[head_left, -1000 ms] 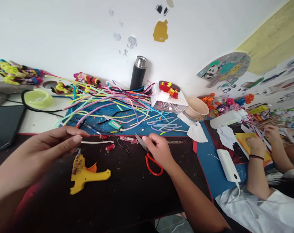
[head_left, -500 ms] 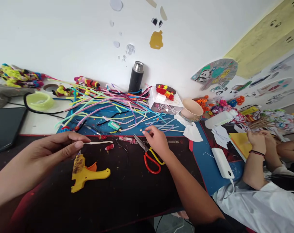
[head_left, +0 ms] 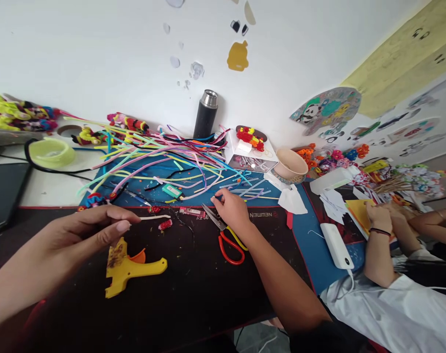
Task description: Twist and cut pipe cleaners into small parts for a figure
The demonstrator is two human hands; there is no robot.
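My left hand (head_left: pixel 94 240) pinches one end of a short white pipe cleaner (head_left: pixel 155 217), which points right over the black mat. Just below that hand lies a yellow glue gun (head_left: pixel 135 268) with an orange trigger. My right hand (head_left: pixel 232 211) is closed at the fingertips by the mat's far edge; whatever sits between them is too small to make out. Under and beside it rest scissors (head_left: pixel 228 245) with one red and one yellow handle loop, blades apart. A small red fuzzy piece (head_left: pixel 165 224) lies between my hands.
Many coloured pipe cleaners (head_left: pixel 164 162) are heaped behind the mat. A black thermos (head_left: pixel 206 115), a white box (head_left: pixel 250 157) and a round bowl (head_left: pixel 289 166) stand at the wall. To the right, another person's hands (head_left: pixel 379 218) work beside a white power bank (head_left: pixel 336 246).
My right hand has shifted slightly left, its fingertips now where a small pale bit lay. The left hand still holds the pipe cleaner, now slightly farther right. The view has shifted a little.
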